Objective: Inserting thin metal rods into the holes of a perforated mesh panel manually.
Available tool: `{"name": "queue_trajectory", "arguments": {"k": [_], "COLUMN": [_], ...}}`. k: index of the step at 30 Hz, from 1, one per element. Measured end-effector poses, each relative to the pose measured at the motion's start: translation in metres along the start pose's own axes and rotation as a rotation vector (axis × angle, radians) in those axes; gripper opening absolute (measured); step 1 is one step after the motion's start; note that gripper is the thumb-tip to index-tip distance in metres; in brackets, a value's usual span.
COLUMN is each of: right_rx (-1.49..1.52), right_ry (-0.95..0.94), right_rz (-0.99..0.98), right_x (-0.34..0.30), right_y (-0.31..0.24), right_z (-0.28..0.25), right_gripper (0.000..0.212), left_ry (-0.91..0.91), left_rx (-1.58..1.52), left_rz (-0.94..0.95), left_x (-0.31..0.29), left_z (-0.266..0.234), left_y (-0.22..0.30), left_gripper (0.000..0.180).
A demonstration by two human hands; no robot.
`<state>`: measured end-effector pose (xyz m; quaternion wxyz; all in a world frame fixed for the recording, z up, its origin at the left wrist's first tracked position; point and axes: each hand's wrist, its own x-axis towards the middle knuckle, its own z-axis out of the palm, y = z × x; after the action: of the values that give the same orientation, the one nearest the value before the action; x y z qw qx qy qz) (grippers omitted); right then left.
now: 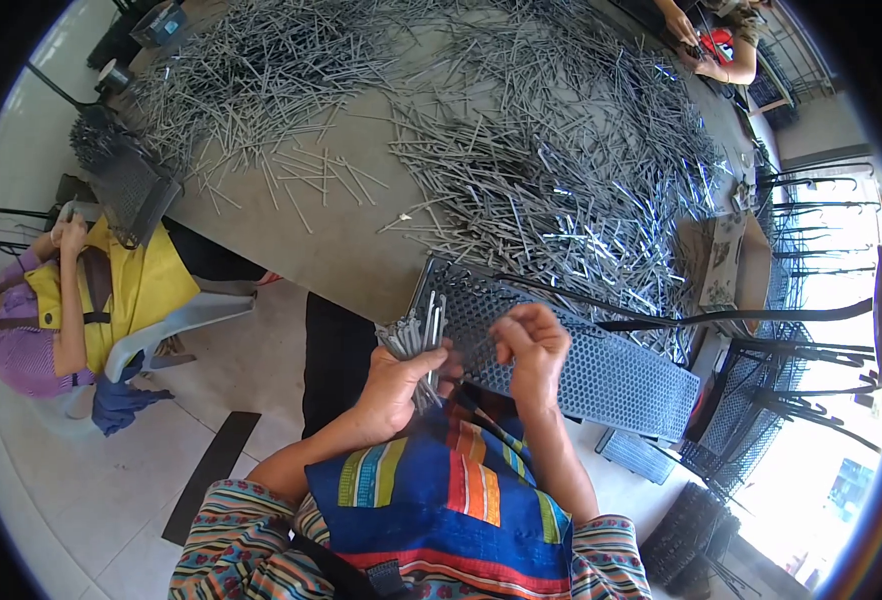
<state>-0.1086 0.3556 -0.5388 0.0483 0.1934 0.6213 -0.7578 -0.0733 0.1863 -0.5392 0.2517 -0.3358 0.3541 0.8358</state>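
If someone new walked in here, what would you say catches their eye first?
The huge heap of thin grey metal rods strewn across the table dominates. At the near edge, the left hand grips a bundle of rods while the right hand works above a perforated grey tray.

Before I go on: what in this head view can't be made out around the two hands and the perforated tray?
- Right hand: whether its fingertips pinch a rod; the curled fingers hide it.
- Bundle of thin grey metal rods: its lower ends, buried in the left hand.
- Grey perforated metal tray: its near edge, behind both hands.
- Count of rods in the bundle: too small and overlapping.
- Pile of loose grey rods on the table: single pieces blur together.
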Motion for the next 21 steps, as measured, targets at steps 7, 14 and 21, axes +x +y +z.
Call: {"name": "queue_trajectory", "arguments": {"k": [7, 14, 21], "right_rx": [-0.448, -0.857, -1.216], "right_ry": [0.186, 0.05, -0.054], "right_rz": [-0.629, -0.811, -0.979], "right_x": [0.022, 0.028, 0.034], "right_y": [-0.002, -0.003, -0.017], "right_z": [-0.003, 0.012, 0.017], "right_gripper": [0.006, 0.012, 0.016], "left_ry": [-0.071, -0.003, -0.045], "left_rx": [0.11, 0.086, 0.084], "left_rz": [0.078, 0.004, 0.006], "left_x": [0.0, -0.001, 0.003], "left_z": [-0.002, 0.002, -0.003], "left_y": [-0.002, 0.001, 0.0], "left_gripper": [0.015, 0.012, 0.011]}}
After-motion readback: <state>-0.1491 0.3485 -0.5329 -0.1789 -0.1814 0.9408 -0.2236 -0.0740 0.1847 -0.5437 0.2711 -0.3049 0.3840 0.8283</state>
